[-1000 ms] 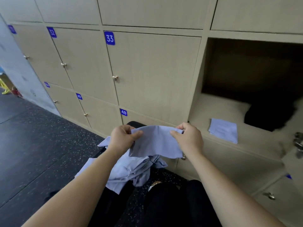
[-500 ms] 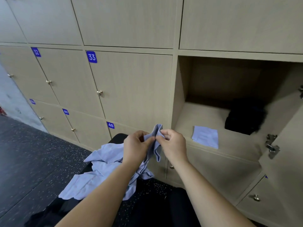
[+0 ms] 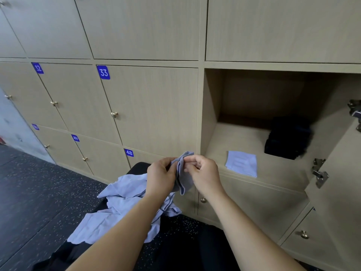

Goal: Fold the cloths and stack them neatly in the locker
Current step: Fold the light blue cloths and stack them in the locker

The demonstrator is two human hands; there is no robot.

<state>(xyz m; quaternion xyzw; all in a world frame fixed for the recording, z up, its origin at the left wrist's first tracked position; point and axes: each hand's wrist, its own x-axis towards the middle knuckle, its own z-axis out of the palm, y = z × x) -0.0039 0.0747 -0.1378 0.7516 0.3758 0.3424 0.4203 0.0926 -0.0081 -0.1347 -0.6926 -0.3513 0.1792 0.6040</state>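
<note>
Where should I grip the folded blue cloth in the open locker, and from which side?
The folded cloth lies flat by the front lip of the locker, a black bundle farther back. So probably pinch its near edge, coming through the open front.

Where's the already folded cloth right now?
Head view, right of centre: the folded cloth lies flat near the front edge of the open locker, left of the dark bundle.

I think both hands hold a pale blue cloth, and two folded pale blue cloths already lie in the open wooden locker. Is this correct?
Not quite. The head view shows only one folded pale blue cloth in the open wooden locker. The left hand and right hand do hold another pale blue cloth.
</note>
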